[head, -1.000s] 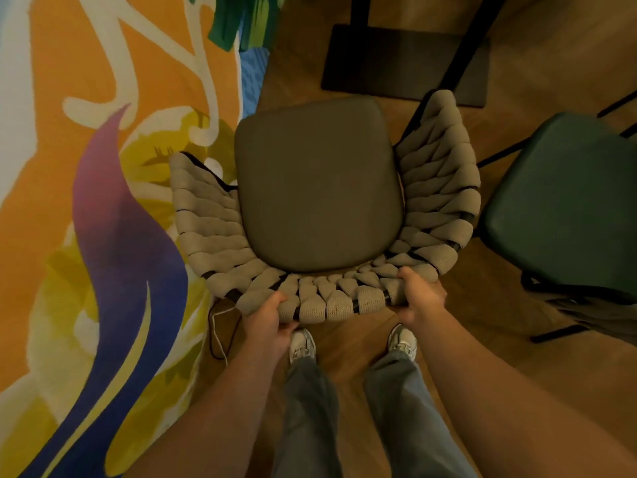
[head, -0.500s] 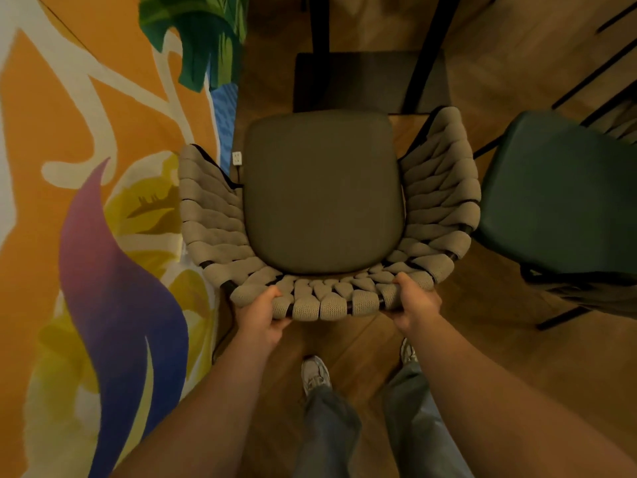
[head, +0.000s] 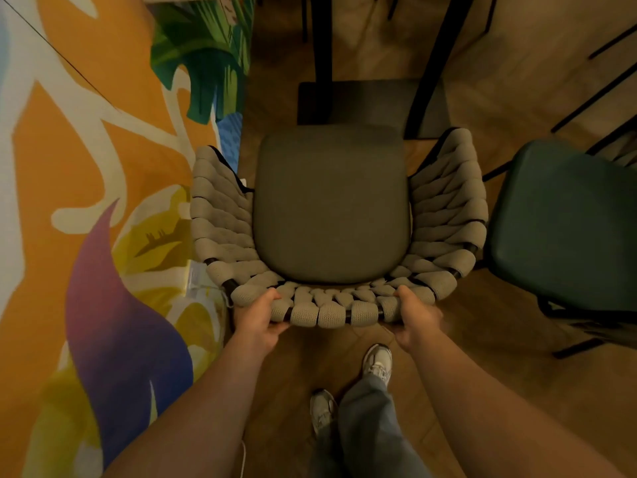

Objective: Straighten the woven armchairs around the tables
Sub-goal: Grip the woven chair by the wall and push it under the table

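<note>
A woven armchair with thick beige rope wrapping and a grey-green seat cushion stands directly below me, seen from above. Its front faces the dark table base ahead, with the seat edge overlapping that base in the view. My left hand grips the top of the backrest on the left side. My right hand grips the same rim on the right side. Both hands have fingers curled over the rope.
A painted orange, purple and green wall runs close along the chair's left side. A dark green cushioned chair stands close on the right. Black table legs rise ahead. My feet stand on the wooden floor behind the chair.
The armchair has slid forward toward the table base, with both hands still on the backrest. I have stepped after it, and the view has tilted up to show more of the table legs.
</note>
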A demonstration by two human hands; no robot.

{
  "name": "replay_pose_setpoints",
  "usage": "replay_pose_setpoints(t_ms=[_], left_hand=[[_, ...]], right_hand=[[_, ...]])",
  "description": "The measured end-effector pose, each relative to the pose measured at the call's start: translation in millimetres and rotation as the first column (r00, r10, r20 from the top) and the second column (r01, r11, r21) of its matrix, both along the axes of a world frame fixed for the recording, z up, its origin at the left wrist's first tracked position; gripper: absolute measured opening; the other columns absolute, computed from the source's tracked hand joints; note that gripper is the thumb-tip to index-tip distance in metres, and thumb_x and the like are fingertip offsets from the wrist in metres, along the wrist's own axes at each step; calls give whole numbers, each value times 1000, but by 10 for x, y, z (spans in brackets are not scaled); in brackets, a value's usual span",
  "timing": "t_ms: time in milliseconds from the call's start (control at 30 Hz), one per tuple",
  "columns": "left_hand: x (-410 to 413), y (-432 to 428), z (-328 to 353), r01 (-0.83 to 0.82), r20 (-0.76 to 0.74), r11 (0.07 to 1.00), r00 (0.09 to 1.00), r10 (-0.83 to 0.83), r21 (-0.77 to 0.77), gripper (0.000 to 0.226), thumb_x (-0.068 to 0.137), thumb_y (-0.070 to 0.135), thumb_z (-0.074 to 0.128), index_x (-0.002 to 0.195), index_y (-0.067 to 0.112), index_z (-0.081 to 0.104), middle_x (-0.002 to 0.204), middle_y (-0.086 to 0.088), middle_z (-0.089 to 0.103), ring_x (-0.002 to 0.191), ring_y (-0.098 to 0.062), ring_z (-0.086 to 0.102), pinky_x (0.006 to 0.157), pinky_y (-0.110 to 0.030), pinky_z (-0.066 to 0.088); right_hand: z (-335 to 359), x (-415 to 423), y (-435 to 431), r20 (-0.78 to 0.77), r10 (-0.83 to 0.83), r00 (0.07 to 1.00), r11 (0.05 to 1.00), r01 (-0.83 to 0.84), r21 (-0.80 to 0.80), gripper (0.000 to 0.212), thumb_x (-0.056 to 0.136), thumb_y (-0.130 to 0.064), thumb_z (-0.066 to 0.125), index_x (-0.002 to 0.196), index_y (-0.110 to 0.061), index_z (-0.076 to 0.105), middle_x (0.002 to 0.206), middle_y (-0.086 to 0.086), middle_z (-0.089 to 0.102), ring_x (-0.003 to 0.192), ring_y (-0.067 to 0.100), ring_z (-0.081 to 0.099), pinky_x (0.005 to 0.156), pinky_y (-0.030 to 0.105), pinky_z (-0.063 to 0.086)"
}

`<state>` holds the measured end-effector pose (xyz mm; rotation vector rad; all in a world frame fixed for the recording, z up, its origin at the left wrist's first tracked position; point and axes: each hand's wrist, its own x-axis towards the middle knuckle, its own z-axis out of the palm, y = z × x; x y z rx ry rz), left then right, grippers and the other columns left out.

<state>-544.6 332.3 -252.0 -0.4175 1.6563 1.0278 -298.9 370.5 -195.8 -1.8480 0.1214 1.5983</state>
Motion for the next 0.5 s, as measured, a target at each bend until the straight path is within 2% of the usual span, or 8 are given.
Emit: replay_pose_setpoints(t_ms=[100,167,267,333,433,500], left_hand=[[-6,186,39,-16,-8,1000,1000,16,3,66,76,-2,73,134,21,52,124,-17,62,107,-37,64,60,-53,60],[-10,278,38,-21,-3,1000,1000,21,-9,68,77,-2,74,136,21,50,124,-17,61,108,-38,64,60,-54,60],[1,419,25,-10,-3,1000,1000,10,-1,64,78,0,73,135,21,50,125,-17,61,107,-37,64,59,-52,60],[26,502,34,-2,6,1000,1000,2,6,61,80,1,72,134,21,51,124,-16,62,106,-36,65,59,-50,61],[39,603,49,6,21,1000,1000,-6,2,57,82,3,72,133,17,52,123,-16,63,107,-34,65,60,-48,61],[23,665,49,9,24,1000,1000,-9,0,56,82,3,72,134,16,52,124,-17,62,107,-34,64,58,-48,61]], right_hand=[[51,0,183,-4,-4,1000,1000,4,-12,33,96,-7,62,127,-4,51,108,14,60,107,36,65,81,48,54],[63,3,288,-11,4,1000,1000,-4,-24,40,95,-7,63,132,-3,49,107,12,62,97,34,66,77,48,54],[34,16,465,-8,23,1000,999,-23,-40,39,93,-6,64,130,-4,51,119,17,65,84,30,65,76,51,56],[17,29,581,8,27,1000,999,-26,-42,38,93,-5,64,129,-3,52,123,20,63,88,32,65,78,52,56],[13,39,722,21,33,999,999,-32,-38,42,91,-3,66,130,-2,50,119,22,63,92,36,67,72,52,56],[13,31,791,22,26,999,999,-26,-41,42,90,-2,67,128,-3,50,118,22,63,98,39,67,73,53,57]])
